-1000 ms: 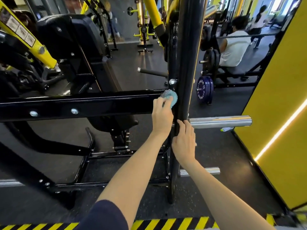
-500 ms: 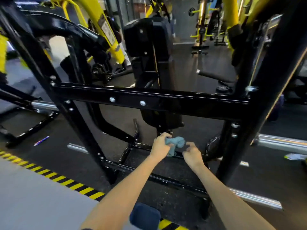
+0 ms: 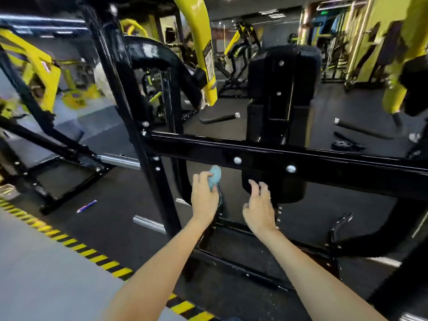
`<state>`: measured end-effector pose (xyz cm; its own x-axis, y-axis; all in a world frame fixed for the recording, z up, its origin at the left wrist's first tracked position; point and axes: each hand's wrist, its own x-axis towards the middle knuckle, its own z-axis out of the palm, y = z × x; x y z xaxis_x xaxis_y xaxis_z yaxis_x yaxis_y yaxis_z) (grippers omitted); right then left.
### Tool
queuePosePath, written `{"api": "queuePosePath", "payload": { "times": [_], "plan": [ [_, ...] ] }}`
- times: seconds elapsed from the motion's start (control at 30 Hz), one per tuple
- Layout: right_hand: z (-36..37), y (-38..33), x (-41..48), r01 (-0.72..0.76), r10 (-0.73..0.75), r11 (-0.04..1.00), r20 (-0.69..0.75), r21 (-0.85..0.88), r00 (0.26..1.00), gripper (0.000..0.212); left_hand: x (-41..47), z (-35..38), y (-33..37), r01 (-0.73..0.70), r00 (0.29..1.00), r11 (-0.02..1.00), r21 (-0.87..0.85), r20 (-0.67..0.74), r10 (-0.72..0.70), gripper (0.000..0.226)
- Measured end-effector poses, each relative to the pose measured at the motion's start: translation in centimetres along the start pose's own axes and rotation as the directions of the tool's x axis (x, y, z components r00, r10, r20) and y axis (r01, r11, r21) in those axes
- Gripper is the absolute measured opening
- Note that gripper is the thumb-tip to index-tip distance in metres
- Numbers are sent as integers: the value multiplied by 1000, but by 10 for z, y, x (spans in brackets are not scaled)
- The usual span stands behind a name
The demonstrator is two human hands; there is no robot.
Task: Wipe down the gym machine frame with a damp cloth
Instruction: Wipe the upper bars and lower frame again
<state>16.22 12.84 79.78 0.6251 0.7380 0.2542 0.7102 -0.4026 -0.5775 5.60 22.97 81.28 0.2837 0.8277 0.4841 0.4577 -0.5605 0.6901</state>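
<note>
A black gym machine frame fills the view, with a glossy horizontal crossbar running from a slanted upright off to the right. My left hand grips a bunched light-blue cloth just under the crossbar's left end, close to but apart from the bar. My right hand hovers beside it with fingers spread and holds nothing. A black seat pad stands behind the crossbar.
Chrome weight pegs stick out left of the upright. Black base rails lie on the dark rubber floor below my hands. Yellow-black hazard tape edges a grey floor at the left. A small pen-like object lies on the floor. Yellow machines stand behind.
The view has swung left along the frame. My left hand rose with the cloth towards the crossbar. My right hand let go of the cloth and moved apart, fingers spread.
</note>
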Motion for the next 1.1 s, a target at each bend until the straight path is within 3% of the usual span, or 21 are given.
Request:
{"api": "queuePosePath", "payload": {
  "times": [0.13,0.23,0.33,0.4,0.5,0.67,0.77,0.83,0.87,0.93,1.0,1.1],
  "plan": [
    [23,-53,26,11,-23,996,-135,-87,991,72,59,-7,0,-302,953,951,62,12,302,38],
    [35,-67,34,-48,36,995,-132,-89,991,70,89,8,12,-541,841,829,143,123,528,35],
    [44,-67,37,-128,114,986,-122,-110,986,70,108,17,13,-629,777,759,165,127,616,33],
    [49,-66,40,-148,131,981,-140,-122,981,70,115,24,-5,-675,728,699,236,54,684,45],
    [58,-68,44,-144,123,978,-140,-149,982,70,121,25,-36,-554,803,797,240,-96,588,53],
    [73,-78,44,-150,136,978,-101,-144,985,68,132,9,-75,-308,917,937,167,-212,339,56],
    [78,-80,39,-176,168,972,-59,-153,984,68,132,-1,-78,-149,971,984,94,-172,163,48],
    [83,-77,33,-193,195,969,-8,-154,981,65,131,-3,-90,86,995,991,100,-51,-81,39],
    [85,-75,30,-197,205,967,33,-162,978,63,132,-3,-101,259,965,961,100,25,-263,33],
    [89,-68,23,-233,251,961,113,-150,961,60,122,-3,-131,541,805,834,105,221,-550,27],
    [96,-55,19,-326,332,943,194,-64,923,57,102,1,-155,645,707,764,2,376,-599,18],
    [116,-38,11,-579,503,800,355,154,788,43,66,5,-162,734,615,644,-218,617,-491,17]
  ]
}}
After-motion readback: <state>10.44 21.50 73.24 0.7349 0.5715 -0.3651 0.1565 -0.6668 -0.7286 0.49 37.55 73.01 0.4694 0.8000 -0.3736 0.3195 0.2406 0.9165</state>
